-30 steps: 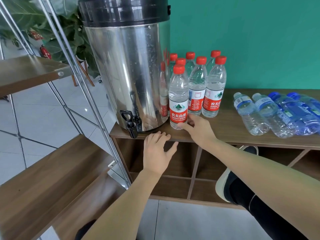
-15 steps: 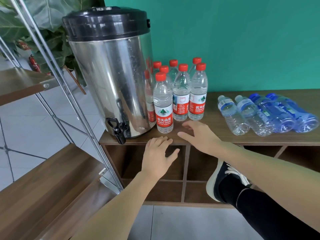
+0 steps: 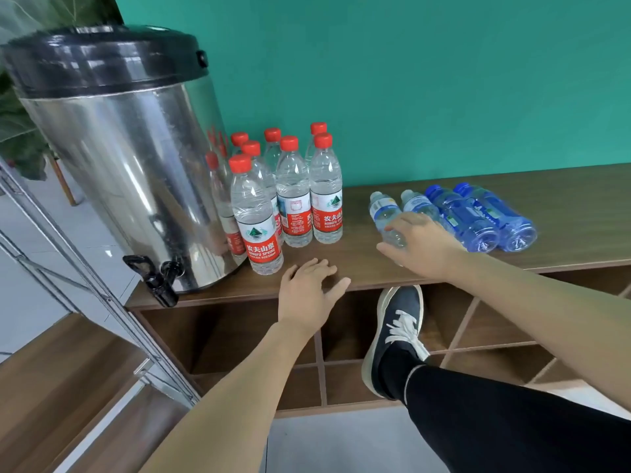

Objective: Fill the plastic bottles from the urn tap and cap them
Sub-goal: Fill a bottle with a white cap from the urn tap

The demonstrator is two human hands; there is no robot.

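Observation:
A steel urn with a black lid stands at the left end of the wooden shelf top; its black tap overhangs the front edge. Several upright red-capped bottles stand beside it, and the nearest one stands in front. To the right lie two clear bottles and two blue bottles on their sides. My right hand lies over the bottom ends of the clear lying bottles, fingers loosely spread and touching them. My left hand rests flat on the shelf's front edge.
A metal-framed wooden stair rises at the left, close to the tap. Open cubbies run below the shelf top. My leg and dark shoe are raised against the cubbies. A green wall stands behind and a plant behind the urn.
My right hand let go of the nearest red-capped bottle and moved right onto the lying clear bottles. The view swung right and down. My left hand stayed on the shelf edge.

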